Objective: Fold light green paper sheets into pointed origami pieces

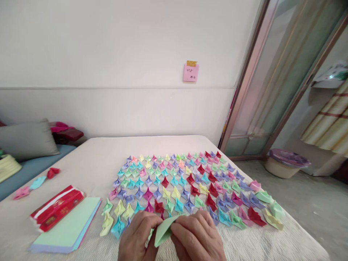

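A light green piece of folded paper (164, 230) is held up between my two hands at the bottom middle of the head view. My left hand (139, 233) pinches its left side, thumb and fingers closed. My right hand (197, 235) grips its right edge, with the fingers curled around it. Beyond my hands stand rows of small folded paper boats (148, 194) in many colours, spread over the white table cover. A stack of coloured paper sheets (67, 223), light green on top, lies to the left of my left hand.
A red packet (58, 208) rests on the paper stack. Three folded papers (38, 182) lie at the far left of the table cover (95, 159). A pink note (191, 73) is taped to the wall. Right of the table stands a lined bin (285, 163) by a sliding door.
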Demonstrator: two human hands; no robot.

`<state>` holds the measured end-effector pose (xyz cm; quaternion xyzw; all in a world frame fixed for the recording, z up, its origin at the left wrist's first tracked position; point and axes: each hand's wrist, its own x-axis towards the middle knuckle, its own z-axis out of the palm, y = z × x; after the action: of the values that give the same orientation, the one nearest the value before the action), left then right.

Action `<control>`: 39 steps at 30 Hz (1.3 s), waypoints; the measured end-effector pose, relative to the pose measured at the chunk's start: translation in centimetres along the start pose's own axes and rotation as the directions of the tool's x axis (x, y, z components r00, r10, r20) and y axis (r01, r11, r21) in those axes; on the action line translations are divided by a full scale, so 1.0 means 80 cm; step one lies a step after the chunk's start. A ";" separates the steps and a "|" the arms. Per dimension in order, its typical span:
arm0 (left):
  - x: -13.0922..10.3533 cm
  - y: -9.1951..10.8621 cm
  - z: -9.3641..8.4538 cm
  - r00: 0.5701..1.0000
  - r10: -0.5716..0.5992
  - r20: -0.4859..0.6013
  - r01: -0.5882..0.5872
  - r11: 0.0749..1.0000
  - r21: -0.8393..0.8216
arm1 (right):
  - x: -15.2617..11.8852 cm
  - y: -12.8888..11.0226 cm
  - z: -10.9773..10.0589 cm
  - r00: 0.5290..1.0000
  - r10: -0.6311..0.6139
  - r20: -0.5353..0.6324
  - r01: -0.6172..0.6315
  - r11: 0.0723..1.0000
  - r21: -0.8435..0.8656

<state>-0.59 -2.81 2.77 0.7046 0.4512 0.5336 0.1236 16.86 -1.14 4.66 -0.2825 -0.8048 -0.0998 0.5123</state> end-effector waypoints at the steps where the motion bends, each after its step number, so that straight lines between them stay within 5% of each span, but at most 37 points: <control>1: 0.001 0.002 -0.001 1.000 -0.002 0.011 0.002 1.000 -0.020 | 0.001 0.001 -0.003 1.000 0.025 0.017 -0.026 0.999 0.026; 5: 0.012 0.013 -0.010 0.989 -0.077 0.129 0.100 0.978 -0.181 | 0.007 0.008 -0.013 0.932 0.311 0.186 -0.358 0.871 0.336; 7: 0.019 0.017 -0.016 0.946 -0.158 0.282 0.247 0.916 -0.316 | 0.010 0.012 -0.014 0.785 0.489 0.380 -0.619 0.583 0.527; 9: 0.024 0.017 -0.018 0.874 -0.275 0.400 0.448 0.775 -0.445 | 0.011 0.016 -0.012 0.606 0.527 0.595 -0.769 0.199 0.607; 12: 0.025 0.010 -0.012 0.748 -0.424 0.511 0.661 0.406 -0.631 | 0.007 0.019 -0.003 0.478 0.434 0.764 -0.790 -0.169 0.590; 14: 0.023 0.005 -0.006 0.670 -0.425 0.608 0.729 0.223 -0.647 | 0.002 0.020 0.003 0.453 0.385 0.804 -0.771 -0.283 0.570; 16: 0.019 0.003 -0.001 0.631 -0.377 0.678 0.763 0.145 -0.630 | -0.003 0.020 0.009 0.432 0.349 0.832 -0.750 -0.373 0.546; 27: 0.015 -0.007 0.000 0.556 -0.373 0.743 0.806 0.025 -0.591 | 0.000 0.021 0.010 0.283 0.369 0.885 -0.728 -0.518 0.449; 33: 0.017 0.001 0.002 0.505 -0.408 0.761 0.837 0.015 -0.547 | 0.003 0.022 0.008 0.254 0.382 0.889 -0.721 -0.537 0.437; 39: 0.024 0.016 -0.008 0.516 -0.520 0.680 0.822 0.079 -0.564 | 0.001 0.026 0.007 0.304 0.443 0.843 -0.757 -0.425 0.496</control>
<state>-0.43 -2.25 5.05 0.3161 0.3717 0.4396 0.7541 17.55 0.86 4.20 -0.3071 -0.3832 0.7758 0.3962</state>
